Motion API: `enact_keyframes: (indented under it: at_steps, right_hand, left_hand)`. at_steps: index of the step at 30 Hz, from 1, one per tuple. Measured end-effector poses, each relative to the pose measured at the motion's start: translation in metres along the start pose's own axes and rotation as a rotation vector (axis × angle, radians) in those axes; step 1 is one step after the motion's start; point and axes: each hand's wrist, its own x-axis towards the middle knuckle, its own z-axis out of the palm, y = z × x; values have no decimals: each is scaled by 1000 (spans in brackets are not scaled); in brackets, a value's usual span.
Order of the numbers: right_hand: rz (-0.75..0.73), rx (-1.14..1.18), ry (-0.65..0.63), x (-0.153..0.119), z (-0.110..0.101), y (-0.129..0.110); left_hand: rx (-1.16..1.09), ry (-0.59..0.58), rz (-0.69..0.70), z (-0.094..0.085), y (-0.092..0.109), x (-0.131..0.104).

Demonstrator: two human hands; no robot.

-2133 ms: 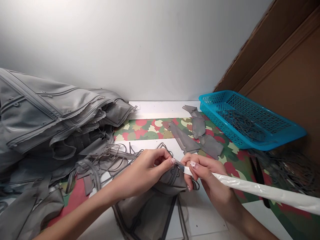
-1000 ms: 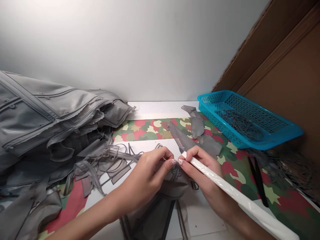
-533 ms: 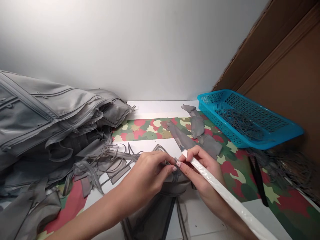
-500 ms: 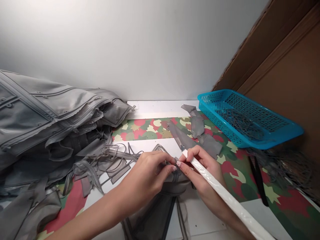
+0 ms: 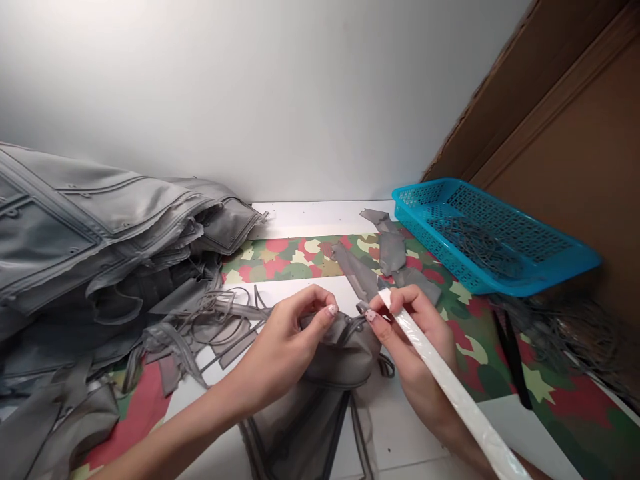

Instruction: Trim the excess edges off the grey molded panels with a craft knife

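Observation:
A grey sewn fabric piece [image 5: 343,363] with dark piped edges hangs between my hands over the white table top. My left hand [image 5: 300,330] is closed at its upper left edge, thumb and forefinger pinched together. My right hand [image 5: 417,333] pinches a small grey strap end [image 5: 361,307] at the upper right of the piece. Across that same hand runs a long tool with a white wrapped handle [image 5: 450,390], held under the curled fingers and pointing up and left. Its dark tip is mostly lost against the grey scraps behind.
Grey sewn panels [image 5: 115,220] are piled at the left, with loose cords [image 5: 225,310] beside them. Flat grey scraps [image 5: 393,252] lie behind my hands. A blue basket [image 5: 545,283] holds dark cord. Black tweezers [image 5: 513,360] and tangled cord [image 5: 560,333] lie at the right.
My hands have moved apart: the left shifted left, the right slightly right with the white-handled tool. The strap end now shows between them.

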Motion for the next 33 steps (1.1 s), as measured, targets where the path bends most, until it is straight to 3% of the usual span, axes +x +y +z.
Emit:
enact_keyframes:
  at_steps: [8,12,15,33]
  right_hand:
    - [42,215,-40,1,-2,0]
    - [57,245,-261,-1,-9,-4]
    - [47,198,-339,-2,-12,-5]
    - [141,136,-367,-3,-10,-2]
  left_hand:
    - [40,-30,54,1,1,-1]
    - [-9,-7,38,1,1,-1]
    - [-29,8,30,1,1,0]
    - [291,56,122,1,-1,-4]
